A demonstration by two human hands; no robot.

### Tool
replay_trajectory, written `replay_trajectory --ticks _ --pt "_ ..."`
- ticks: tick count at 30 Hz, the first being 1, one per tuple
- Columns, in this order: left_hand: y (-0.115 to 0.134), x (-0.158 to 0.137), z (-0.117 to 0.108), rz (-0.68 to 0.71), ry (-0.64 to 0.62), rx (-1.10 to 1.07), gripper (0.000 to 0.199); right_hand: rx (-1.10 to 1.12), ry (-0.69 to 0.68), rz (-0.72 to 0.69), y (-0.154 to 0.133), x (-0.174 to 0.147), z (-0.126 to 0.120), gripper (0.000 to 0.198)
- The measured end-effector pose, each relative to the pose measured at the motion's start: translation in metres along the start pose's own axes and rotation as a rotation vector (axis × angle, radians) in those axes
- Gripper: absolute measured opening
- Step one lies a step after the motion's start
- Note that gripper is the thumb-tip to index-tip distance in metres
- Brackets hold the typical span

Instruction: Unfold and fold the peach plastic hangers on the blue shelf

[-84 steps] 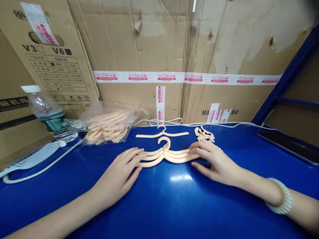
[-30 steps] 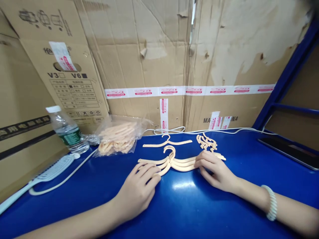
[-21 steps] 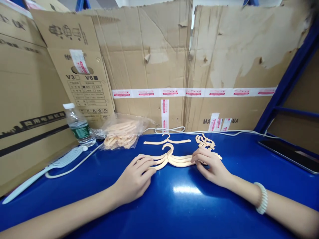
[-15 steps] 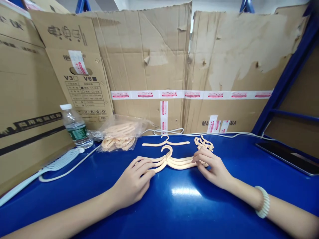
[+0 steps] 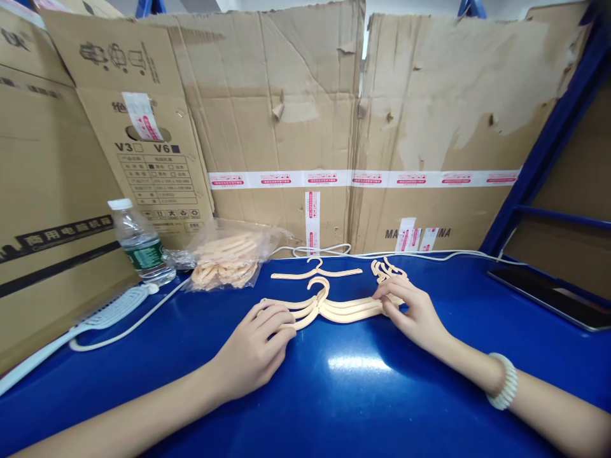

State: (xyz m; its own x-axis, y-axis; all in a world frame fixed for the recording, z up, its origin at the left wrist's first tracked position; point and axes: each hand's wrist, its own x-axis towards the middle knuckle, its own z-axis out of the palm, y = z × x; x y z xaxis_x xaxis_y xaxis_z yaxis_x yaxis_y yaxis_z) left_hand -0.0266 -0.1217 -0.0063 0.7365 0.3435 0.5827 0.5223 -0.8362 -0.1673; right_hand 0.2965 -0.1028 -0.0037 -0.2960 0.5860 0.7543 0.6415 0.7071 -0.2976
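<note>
A small stack of cream-coloured clothes hangers [image 5: 351, 312] lies on the blue table, hooks pointing away from me. My left hand [image 5: 262, 340] has its fingers curled over the stack's left end. At the right end, the thumb and fingers of my right hand [image 5: 410, 308] close around the hanger tips, which they partly hide. Just behind the stack lies a single hanger [image 5: 334, 275], apart from both hands. Beyond my right fingers is a little heap of cream hooked pieces [image 5: 387, 268], its near side covered by the hand.
To the left stand a clear plastic bag of cream hangers [image 5: 229, 257], a water bottle [image 5: 143, 245] and a pale blue hairbrush [image 5: 114, 308]. A dark tablet-like device [image 5: 548, 298] lies at the right. Cardboard panels [image 5: 281, 95] wall the back, with a white cable [image 5: 429, 256] along them.
My right hand has shifted slightly right and up along the hangers' end. My left hand stays where it was on the stack. The view has tilted a little.
</note>
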Motion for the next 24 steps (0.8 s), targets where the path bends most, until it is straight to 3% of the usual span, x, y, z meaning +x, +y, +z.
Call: replay_trajectory --ticks 7,15,19,24 --pt "-0.001 0.001 -0.001 -0.004 -0.006 -0.047 0.022 0.025 0.070 0.082 0.003 0.000 -0.005 0.017" --pt "-0.003 -0.002 0.001 -0.054 -0.057 -0.155 0.021 0.048 0.112 0.083 0.007 0.011 -0.017 0.016" --pt "-0.004 -0.002 0.001 0.006 -0.070 -0.243 0.021 0.004 0.155 0.082 0.012 0.014 -0.028 0.014" --pt "-0.004 0.000 0.000 0.030 -0.099 -0.299 0.023 -0.072 0.086 0.089 0.025 0.016 -0.034 0.014"
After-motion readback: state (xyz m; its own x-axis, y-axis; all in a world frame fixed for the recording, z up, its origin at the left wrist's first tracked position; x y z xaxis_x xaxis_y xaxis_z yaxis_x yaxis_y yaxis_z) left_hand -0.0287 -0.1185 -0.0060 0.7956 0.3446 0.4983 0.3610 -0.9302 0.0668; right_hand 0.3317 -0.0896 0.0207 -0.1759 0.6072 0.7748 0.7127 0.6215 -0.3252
